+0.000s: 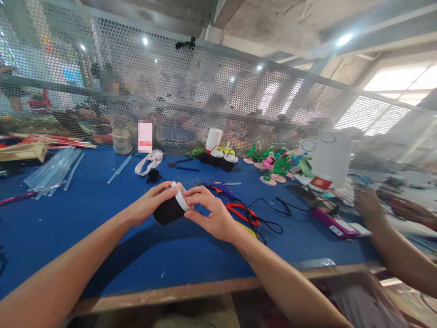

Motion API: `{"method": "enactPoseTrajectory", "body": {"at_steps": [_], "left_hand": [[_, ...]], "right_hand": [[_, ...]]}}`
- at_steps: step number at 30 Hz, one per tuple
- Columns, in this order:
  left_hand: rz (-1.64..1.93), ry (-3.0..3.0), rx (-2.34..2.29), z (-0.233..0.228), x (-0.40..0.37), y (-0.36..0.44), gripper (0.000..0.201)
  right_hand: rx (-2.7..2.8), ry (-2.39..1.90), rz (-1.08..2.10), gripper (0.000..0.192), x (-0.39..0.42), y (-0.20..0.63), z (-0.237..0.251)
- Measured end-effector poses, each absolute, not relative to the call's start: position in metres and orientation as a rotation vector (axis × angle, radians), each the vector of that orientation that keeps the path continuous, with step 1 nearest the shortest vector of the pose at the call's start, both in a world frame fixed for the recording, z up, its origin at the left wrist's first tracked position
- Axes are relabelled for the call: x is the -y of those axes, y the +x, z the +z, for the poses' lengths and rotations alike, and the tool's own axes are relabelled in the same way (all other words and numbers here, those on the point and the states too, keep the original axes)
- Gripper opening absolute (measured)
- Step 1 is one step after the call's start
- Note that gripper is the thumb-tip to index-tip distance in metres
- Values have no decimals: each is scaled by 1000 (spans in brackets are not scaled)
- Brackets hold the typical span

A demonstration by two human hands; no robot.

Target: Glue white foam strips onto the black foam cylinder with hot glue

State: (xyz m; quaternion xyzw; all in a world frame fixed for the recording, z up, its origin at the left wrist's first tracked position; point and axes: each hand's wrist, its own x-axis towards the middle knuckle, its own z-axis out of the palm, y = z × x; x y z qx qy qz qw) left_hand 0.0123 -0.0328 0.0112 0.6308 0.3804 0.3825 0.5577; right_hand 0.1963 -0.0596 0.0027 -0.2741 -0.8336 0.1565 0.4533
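Both my hands hold a small black cup [168,212] with a white rim just above the blue table [102,237]. My left hand [152,203] grips the cup's side from the left. My right hand [211,214] pinches the white rim band [180,197] from the right. Just beyond my right hand lie a blue glue gun [218,188] and red-handled scissors [243,213], with black cords [273,214] running to the right.
Clear glue sticks [54,173] lie at the left. Black-and-white cups [221,159], a white ribbon [148,161], a jar [122,141] and green craft flowers [276,166] line the mesh screen [170,91]. Another person's hand [370,205] works at the right by a pink device [336,223].
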Motion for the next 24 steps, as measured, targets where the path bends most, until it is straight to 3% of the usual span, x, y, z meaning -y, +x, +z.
{"method": "enactPoseTrajectory", "body": {"at_steps": [24], "left_hand": [[931, 2029, -1264, 14, 47, 23, 57]], "right_hand": [[1936, -818, 612, 10, 62, 191, 2]]}}
